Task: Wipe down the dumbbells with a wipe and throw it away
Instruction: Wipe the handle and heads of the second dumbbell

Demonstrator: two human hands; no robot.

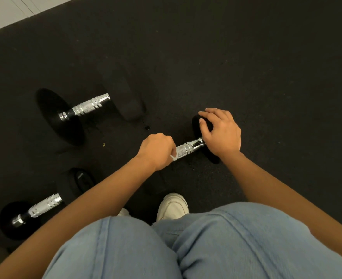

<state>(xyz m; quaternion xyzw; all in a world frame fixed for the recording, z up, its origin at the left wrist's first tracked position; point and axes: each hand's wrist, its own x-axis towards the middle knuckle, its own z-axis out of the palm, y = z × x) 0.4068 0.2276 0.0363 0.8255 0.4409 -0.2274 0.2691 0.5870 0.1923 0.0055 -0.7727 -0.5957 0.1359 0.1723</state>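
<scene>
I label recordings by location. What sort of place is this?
Probably a gym or home workout room. The floor is black speckled rubber matting, and black-headed dumbbells with ribbed chrome handles lie on it: one far left, one near left, one in the middle.

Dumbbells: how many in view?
3 black-ended, chrome-handled dumbbells: upper-left dumbbell, lower-left dumbbell, centre dumbbell held by the left hand with a white wipe and the right hand. More may lie outside the frame.

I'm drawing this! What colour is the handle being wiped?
The handle is shiny silver; head view shows it.
</scene>
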